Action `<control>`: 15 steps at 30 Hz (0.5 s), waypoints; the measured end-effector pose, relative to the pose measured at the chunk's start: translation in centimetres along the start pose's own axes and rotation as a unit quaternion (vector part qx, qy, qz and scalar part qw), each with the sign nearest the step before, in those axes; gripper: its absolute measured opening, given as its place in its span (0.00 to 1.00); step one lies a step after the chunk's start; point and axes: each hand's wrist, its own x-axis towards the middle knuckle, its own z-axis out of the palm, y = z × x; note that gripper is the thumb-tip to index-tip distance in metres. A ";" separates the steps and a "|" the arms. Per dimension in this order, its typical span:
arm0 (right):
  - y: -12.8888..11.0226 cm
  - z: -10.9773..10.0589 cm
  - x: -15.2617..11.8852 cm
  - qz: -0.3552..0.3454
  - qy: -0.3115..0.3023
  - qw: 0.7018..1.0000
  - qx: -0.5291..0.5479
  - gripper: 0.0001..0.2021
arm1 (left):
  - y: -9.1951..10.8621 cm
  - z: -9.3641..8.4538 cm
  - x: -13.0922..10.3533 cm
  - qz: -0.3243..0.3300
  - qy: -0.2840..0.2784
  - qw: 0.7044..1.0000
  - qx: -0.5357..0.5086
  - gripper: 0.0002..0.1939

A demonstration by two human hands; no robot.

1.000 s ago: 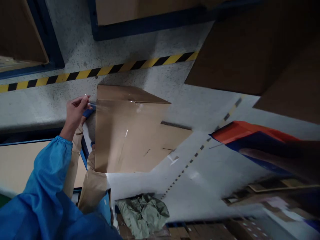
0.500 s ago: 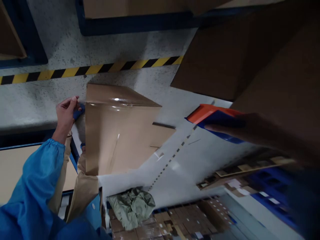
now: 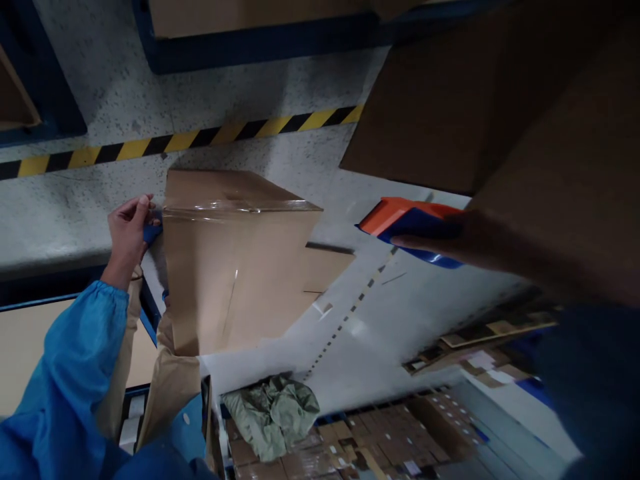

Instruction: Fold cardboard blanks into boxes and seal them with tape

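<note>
A cardboard box [image 3: 245, 273] stands before me, with a shiny strip of clear tape [image 3: 235, 206] along its upper edge. My left hand [image 3: 129, 227] is beside the box's left corner, thumb and fingers pinched together; what they hold, if anything, is too small to make out. Off the box's right side, my right hand [image 3: 475, 241] grips an orange and blue tape dispenser [image 3: 417, 227], held in the air with its front pointing left. The fingers of that hand are partly in shadow. A cardboard flap [image 3: 330, 267] juts from the box's right side.
Large dark cardboard [image 3: 420, 120] fills the upper right. Blue pallets [image 3: 260, 52] lie beyond a yellow-black floor line [image 3: 235, 131]. Brown paper [image 3: 167, 393] hangs at lower left. A crumpled green sheet [image 3: 273, 413] lies near stacked cartons [image 3: 380, 440].
My right hand and the tape dispenser have shifted slightly left and up. The tape on the box edge looks more wrinkled. My left hand stays pinched near the corner, and the view has moved slightly.
</note>
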 end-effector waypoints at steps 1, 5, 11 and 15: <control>-0.1 0.2 0.4 0.003 -0.021 1.000 -0.001 0.16 | -0.4 0.0 0.2 -0.003 -0.006 1.000 -0.003 0.13; -0.3 1.2 2.0 -0.006 -0.037 0.999 -0.030 0.16 | -1.8 0.1 0.6 -0.010 -0.018 0.999 -0.035 0.17; -0.6 1.4 3.0 -0.028 -0.029 0.998 -0.052 0.18 | -2.1 0.7 0.6 -0.008 -0.016 0.998 -0.056 0.16; -1.6 0.6 2.6 -0.046 -0.024 0.998 -0.042 0.24 | -2.2 1.0 0.9 0.037 0.021 0.999 0.008 0.12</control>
